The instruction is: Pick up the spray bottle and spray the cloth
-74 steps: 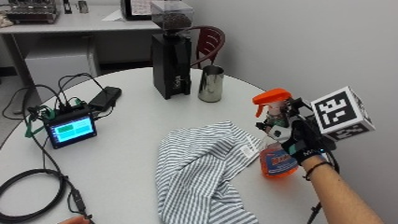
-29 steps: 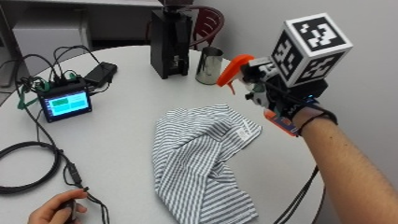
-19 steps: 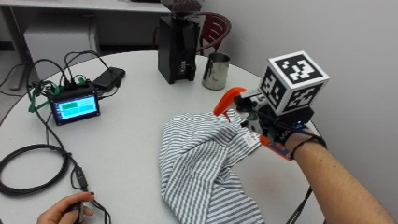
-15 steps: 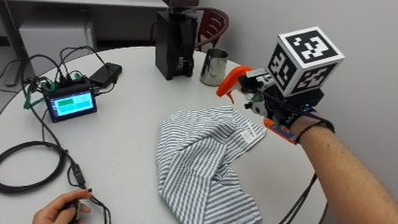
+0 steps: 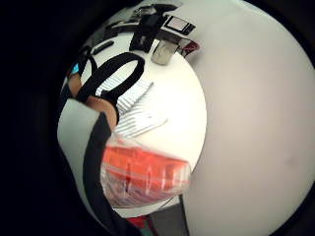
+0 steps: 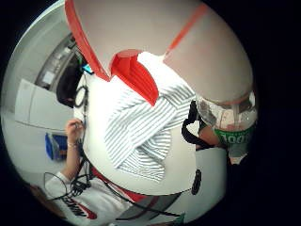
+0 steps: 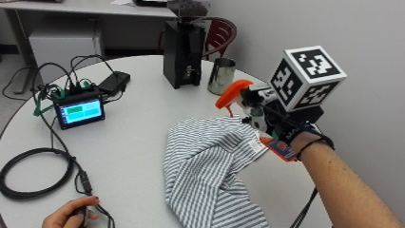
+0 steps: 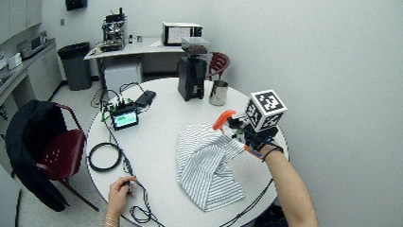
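On the round white table (image 7: 139,137), the black-gloved right hand (image 7: 288,135) is raised at the right side, its fingers curled round a clear plastic spray bottle with an orange trigger head and orange liquid (image 7: 244,102), which it holds off the tabletop and tilted so that the orange nozzle points left, over the far edge of the cloth. The grey-and-white striped cloth (image 7: 208,171) lies crumpled on the table just below and to the left of the bottle, running from the middle of the table toward the near edge; one far corner sits directly under the hand. In the little-finger-side palm view the bottle's orange-filled body (image 5: 142,174) lies close against the palm, with the striped cloth (image 5: 133,110) on the white surface beyond it. In the thumb-side view the orange trigger (image 6: 134,75) hangs over the cloth (image 6: 141,127). Far from the hand stand a tall black coffee grinder (image 7: 183,50) and, just to its right, a small steel pitcher (image 7: 221,76). On the left of the table sits a small black device with a lit blue-green screen (image 7: 79,109), with black cables (image 7: 32,173) trailing from it toward the near edge, where the bare left hand (image 7: 70,216) rests on a cable.
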The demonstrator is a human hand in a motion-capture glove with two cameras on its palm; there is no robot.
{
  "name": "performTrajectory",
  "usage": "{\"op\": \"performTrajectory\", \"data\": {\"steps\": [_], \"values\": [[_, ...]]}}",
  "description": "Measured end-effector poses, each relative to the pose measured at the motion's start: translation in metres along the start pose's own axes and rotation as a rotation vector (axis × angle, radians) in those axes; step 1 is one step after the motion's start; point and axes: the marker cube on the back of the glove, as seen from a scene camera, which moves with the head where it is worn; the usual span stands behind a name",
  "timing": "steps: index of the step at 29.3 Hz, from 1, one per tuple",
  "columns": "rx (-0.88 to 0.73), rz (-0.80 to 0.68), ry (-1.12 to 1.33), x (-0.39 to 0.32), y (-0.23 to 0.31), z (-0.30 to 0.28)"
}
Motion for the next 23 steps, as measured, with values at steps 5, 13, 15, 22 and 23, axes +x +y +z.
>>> {"op": "performTrajectory", "data": {"steps": [5,13,15,22,23], "values": [[0.137,0.023,-0.21,-0.016,-0.013,-0.036],[0.21,0.033,-0.696,-0.074,-0.024,-0.037],[0.197,0.032,-0.789,-0.086,-0.025,-0.027],[0.162,0.082,-0.881,-0.101,-0.016,0.029],[0.156,0.093,-0.882,-0.1,-0.013,0.037]]}}
